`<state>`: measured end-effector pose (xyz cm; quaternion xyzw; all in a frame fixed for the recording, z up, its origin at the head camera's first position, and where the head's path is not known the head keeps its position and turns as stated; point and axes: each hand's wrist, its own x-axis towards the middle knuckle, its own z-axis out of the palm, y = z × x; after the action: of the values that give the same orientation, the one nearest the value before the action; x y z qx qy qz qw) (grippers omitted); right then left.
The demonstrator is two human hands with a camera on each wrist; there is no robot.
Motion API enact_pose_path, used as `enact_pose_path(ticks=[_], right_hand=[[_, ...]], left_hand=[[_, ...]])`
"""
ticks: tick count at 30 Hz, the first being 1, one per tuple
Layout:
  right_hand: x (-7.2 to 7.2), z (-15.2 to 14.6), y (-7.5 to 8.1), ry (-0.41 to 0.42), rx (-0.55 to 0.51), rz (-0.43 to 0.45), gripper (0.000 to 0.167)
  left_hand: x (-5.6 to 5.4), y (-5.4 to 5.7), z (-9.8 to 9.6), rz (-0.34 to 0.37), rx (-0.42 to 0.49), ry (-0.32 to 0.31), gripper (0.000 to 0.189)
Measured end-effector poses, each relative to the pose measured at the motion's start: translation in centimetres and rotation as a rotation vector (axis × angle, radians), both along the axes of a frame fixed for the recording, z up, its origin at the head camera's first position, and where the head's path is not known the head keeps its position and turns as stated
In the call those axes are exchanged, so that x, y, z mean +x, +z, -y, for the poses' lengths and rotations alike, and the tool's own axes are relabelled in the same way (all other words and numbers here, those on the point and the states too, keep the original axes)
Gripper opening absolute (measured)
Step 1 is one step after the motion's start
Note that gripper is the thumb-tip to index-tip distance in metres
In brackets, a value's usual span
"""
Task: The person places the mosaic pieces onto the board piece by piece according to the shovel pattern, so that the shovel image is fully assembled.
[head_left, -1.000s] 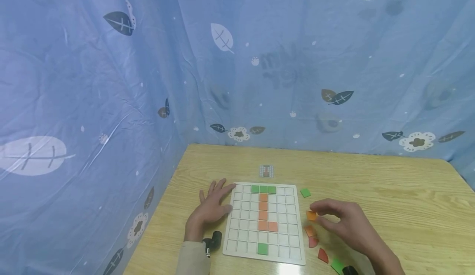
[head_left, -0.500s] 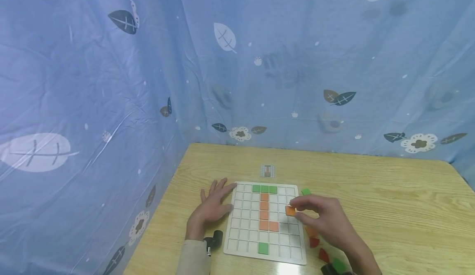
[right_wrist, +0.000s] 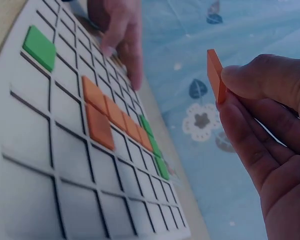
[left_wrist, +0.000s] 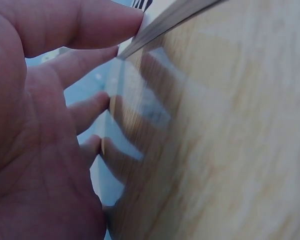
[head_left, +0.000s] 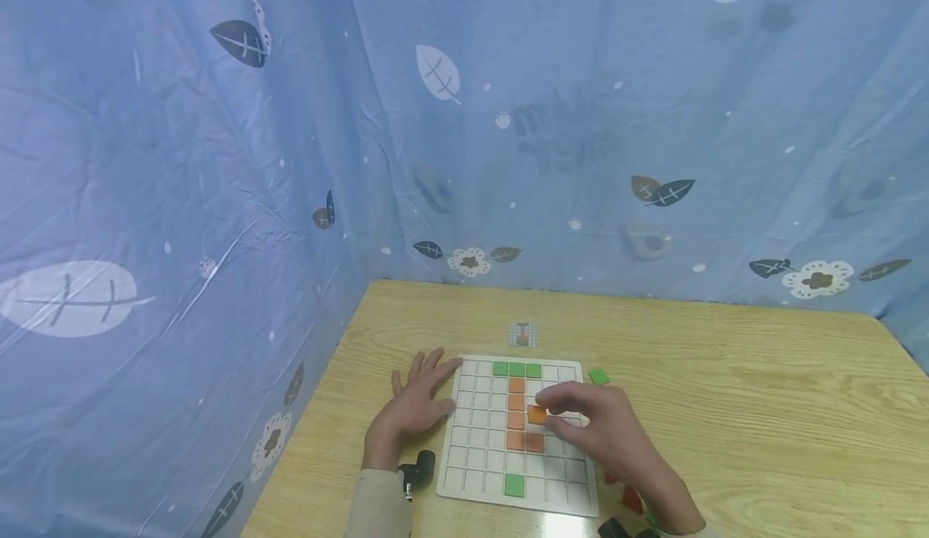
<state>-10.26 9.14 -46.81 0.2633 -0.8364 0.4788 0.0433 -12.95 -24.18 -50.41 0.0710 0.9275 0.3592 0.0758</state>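
Between thumb and fingertips my right hand pinches an orange square tile, held above a white grid board. In the right wrist view that orange tile is raised clear of the board. Orange tiles form a column on the board, with one more beside its lower end. Three green tiles line the top row, and a single green tile lies in the bottom row. My left hand rests at the board's left edge, fingers spread, thumb and index finger touching the rim.
Behind the board lies a small pattern card. A loose green tile is to the board's right, and red pieces lie partly hidden under the right forearm. A blue patterned curtain borders the wooden table.
My right hand has carried the orange tile leftward from the table at the board's right side to above the board's middle. My left hand has stayed in place.
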Motion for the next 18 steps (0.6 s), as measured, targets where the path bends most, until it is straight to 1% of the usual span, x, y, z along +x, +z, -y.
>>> enact_pose_path(ticks=[3,10,13,16,18], right_hand=[[0.0,0.8,-0.3,0.023,-0.018,-0.002,0.029],[0.1,2.5,-1.0,0.023,-0.064,-0.007,0.031],[0.0,3.1,-1.5,0.046,-0.076,-0.015,0.032],[0.0,3.7,-2.0,0.066,-0.063,0.0,0.031],[0.0,4.0,-2.3,0.069,-0.041,0.028,0.029]], left_hand=[[0.0,-0.1,0.0,0.0,-0.001,0.001,0.076],[0.0,-0.1,0.0,0.004,0.002,0.004,0.076],[0.0,-0.1,0.0,0.001,0.001,0.002,0.076],[0.0,0.0,0.1,0.002,-0.006,0.0,0.076],[0.0,0.0,0.1,0.002,-0.01,0.0,0.076]])
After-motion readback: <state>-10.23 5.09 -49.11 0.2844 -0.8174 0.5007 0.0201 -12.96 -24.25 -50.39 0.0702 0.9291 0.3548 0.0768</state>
